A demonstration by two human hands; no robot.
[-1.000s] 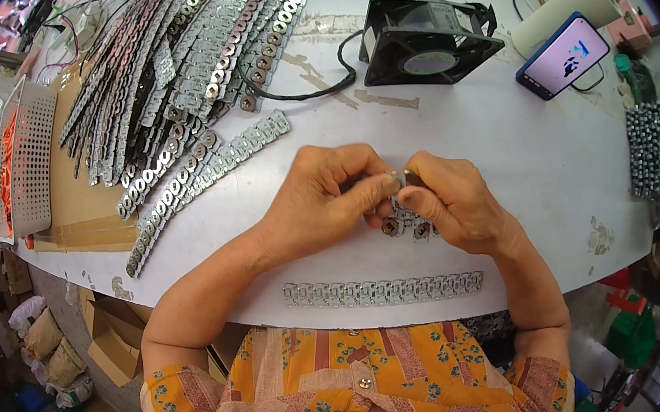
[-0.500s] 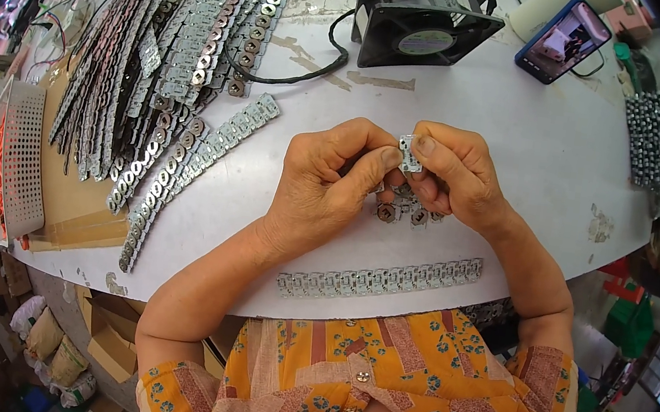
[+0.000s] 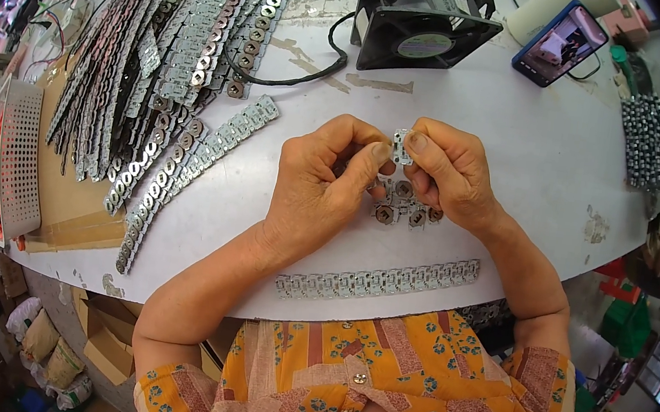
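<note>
White surface (image 3: pixel 550 159): our R hand (image 3: pixel 456 174) pinches metal plate (image 3: pixel 401 143); L hand (image 3: pixel 321 174) grip, can't tell; prob. positioning step, next needs steady aim.

Table: we note a white top (image 3: pixel 549 167), stained with brown patches (image 3: pixel 379 84). Far left, we log a heap of linked metal strips (image 3: pixel 140 76), partly over a flattened cardboard sheet (image 3: pixel 68 227); white perforated basket (image 3: pixel 23 152) at that edge. Far side: black axial fan (image 3: pixel 423 49) on its frame, black cable (image 3: pixel 300 83) curving toward the heap; tilted blue-cased phone (image 3: pixel 560 43) beside a pale roll (image 3: pixel 546 20). Near edge, we record one silvery linked strip (image 3: pixel 379 278), lying flat.
</note>
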